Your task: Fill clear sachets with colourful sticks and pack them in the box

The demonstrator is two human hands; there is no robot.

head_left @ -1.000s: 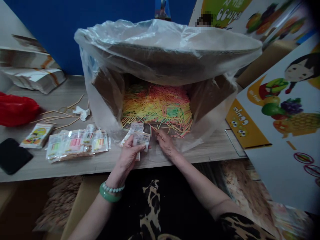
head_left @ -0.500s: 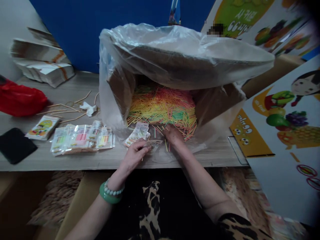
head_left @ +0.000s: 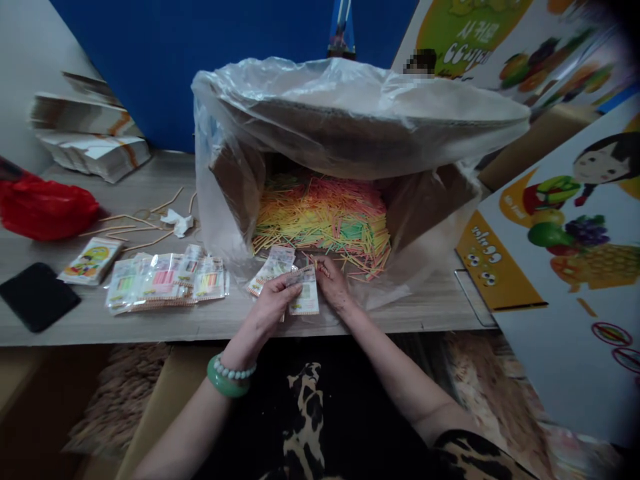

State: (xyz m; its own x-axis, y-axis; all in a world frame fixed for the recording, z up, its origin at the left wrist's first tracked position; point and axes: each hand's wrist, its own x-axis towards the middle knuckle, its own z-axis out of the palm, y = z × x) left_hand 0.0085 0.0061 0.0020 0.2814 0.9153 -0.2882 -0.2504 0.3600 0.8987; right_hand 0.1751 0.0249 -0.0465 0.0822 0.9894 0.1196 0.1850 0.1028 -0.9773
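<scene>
My left hand (head_left: 275, 297) pinches a small clear printed pouch (head_left: 304, 293), thumb on its front. At the pouch's top right corner, my right hand (head_left: 334, 283) has its fingers curled together, with the tips of thin coloured sticks just showing; most of what it holds is hidden. Behind both hands, a heap of thin sticks (head_left: 320, 217) in yellow, pink, orange and green lies in a cardboard box lined with clear plastic (head_left: 235, 193). More printed pouches (head_left: 273, 263) lie beside my left hand, partly covered by it.
Filled pouches (head_left: 163, 277) lie overlapped on the left of the table, near a card pack (head_left: 93, 260) and a black flat object (head_left: 39, 295). Behind are a red plastic bag (head_left: 47, 208), rubber bands, crumpled tissue (head_left: 177, 222) and stacked cards (head_left: 95, 150). A printed carton (head_left: 560, 267) stands right.
My right hand has come left from the edge of the stick heap to the pouch's top. The pouch has been turned more upright, its printed face now showing.
</scene>
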